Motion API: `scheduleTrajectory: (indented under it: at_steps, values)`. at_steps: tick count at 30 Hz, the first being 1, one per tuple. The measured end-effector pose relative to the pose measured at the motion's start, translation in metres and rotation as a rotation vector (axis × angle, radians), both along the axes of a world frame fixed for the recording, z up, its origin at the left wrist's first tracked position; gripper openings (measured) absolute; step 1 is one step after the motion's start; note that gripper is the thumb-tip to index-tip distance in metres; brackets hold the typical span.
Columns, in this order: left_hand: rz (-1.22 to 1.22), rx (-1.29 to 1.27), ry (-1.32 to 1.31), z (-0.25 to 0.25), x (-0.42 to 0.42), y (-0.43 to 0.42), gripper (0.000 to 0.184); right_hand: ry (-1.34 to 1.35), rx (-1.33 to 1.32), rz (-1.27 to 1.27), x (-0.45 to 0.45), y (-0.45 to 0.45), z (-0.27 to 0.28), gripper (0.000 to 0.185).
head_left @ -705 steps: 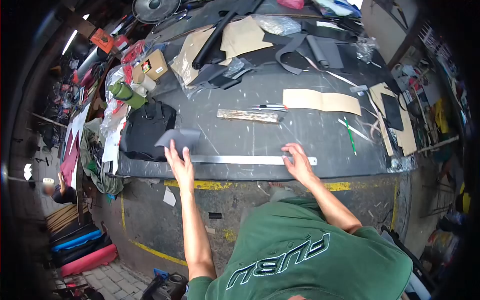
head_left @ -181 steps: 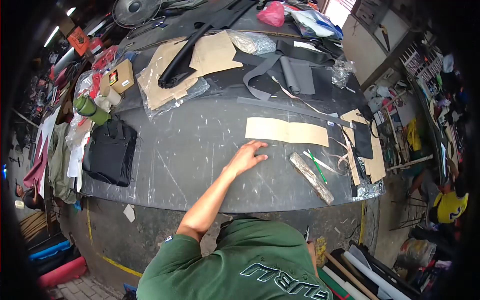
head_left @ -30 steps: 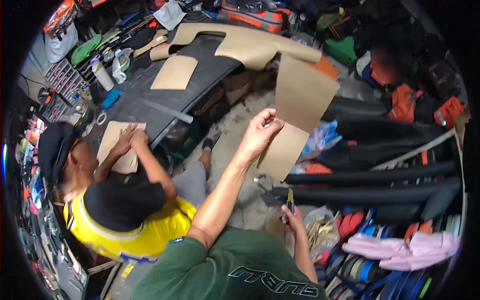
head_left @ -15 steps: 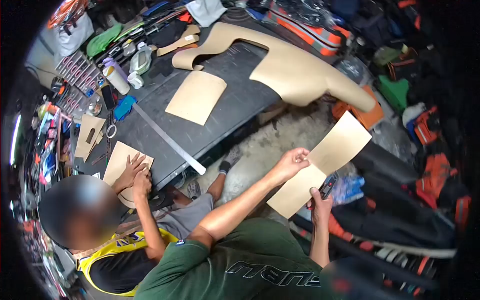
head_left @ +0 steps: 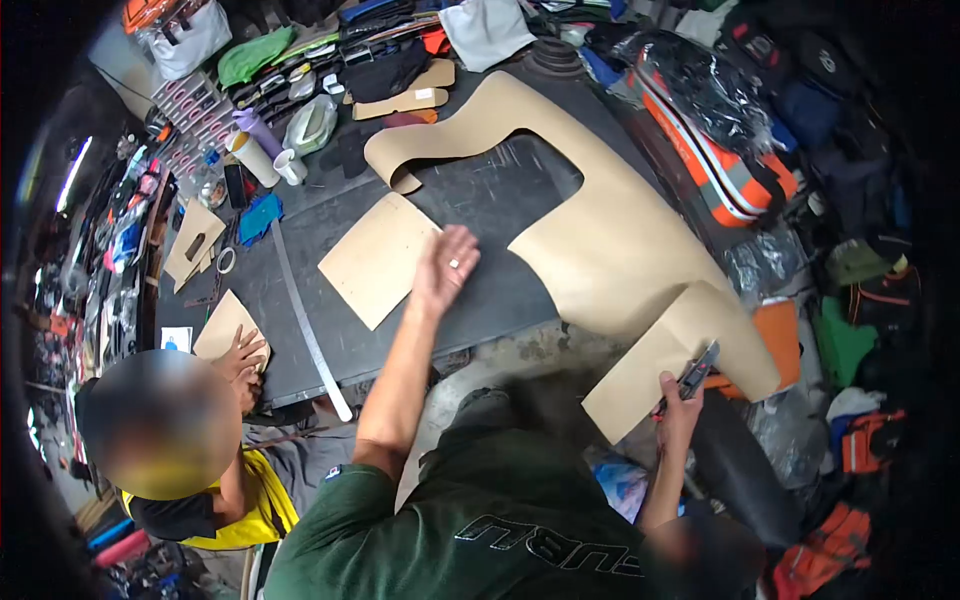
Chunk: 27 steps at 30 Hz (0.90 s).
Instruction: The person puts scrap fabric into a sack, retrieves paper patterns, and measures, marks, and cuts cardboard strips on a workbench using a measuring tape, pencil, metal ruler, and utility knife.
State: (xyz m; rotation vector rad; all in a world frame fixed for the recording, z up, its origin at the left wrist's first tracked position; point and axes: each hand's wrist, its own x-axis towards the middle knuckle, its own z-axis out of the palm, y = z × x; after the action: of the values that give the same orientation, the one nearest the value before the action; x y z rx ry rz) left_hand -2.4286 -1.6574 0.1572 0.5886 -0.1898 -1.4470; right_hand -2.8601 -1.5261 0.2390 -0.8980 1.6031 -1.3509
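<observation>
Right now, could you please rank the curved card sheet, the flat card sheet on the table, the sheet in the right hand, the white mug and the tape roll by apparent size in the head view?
1. Curved card sheet
2. Flat card sheet and held sheet: unsure, the latter seems nearer the camera
3. White mug
4. Tape roll

The green shirt (head_left: 440,515) bears outlined letters (head_left: 550,545) that seem to read "FUBU".

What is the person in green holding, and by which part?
The right hand holds a tan sheet by its lower edge, together with a dark cutter by its lower end. The left hand is open, a small white piece against its palm.
</observation>
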Motion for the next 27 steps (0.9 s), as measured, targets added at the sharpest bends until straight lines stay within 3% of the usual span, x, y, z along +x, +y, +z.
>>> scheduleTrajectory:
  at_steps: [2,6,9,14,17,18,21,22,24,25,27]
  values:
    - [0.128,0.027,0.139,-0.016,0.041,-0.041,0.054,-0.028,0.026,-0.022,0.0,-0.038,0.019,0.039]
    - [0.273,0.016,0.138,-0.023,0.086,-0.116,0.062,-0.009,-0.079,-0.016,0.01,-0.104,0.024,0.04]
    - [0.357,0.12,0.444,-0.015,0.113,-0.173,0.071,-0.07,-0.07,-0.008,0.016,-0.138,0.032,0.039]
    - [0.589,0.112,0.454,-0.038,0.156,-0.229,0.06,-0.149,-0.031,-0.027,0.026,-0.215,0.025,0.031]
    - [0.857,0.292,-0.451,-0.067,0.2,-0.242,0.041,-0.124,-0.012,0.063,0.056,-0.263,0.037,0.026]
    - [0.869,0.307,-0.451,-0.06,0.205,-0.238,0.041,-0.115,-0.01,0.106,0.07,-0.283,0.04,0.023]
    - [0.756,0.421,-1.369,-0.011,0.194,-0.194,0.029,-0.138,0.002,0.109,0.122,-0.342,0.039,0.02]
    - [0.753,0.448,-1.374,-0.023,0.196,-0.181,0.029,-0.217,-0.036,0.143,0.142,-0.361,0.035,0.021]
    - [0.433,0.625,-0.908,-0.048,0.208,-0.155,0.031,-0.407,-0.1,0.245,0.192,-0.394,0.025,0.023]
    - [0.445,0.634,-0.911,-0.045,0.21,-0.153,0.031,-0.512,-0.135,0.314,0.224,-0.41,0.022,0.025]
    - [0.475,0.675,-0.617,-0.031,0.197,-0.144,0.034,-0.592,0.015,0.213,0.317,-0.418,0.041,0.026]
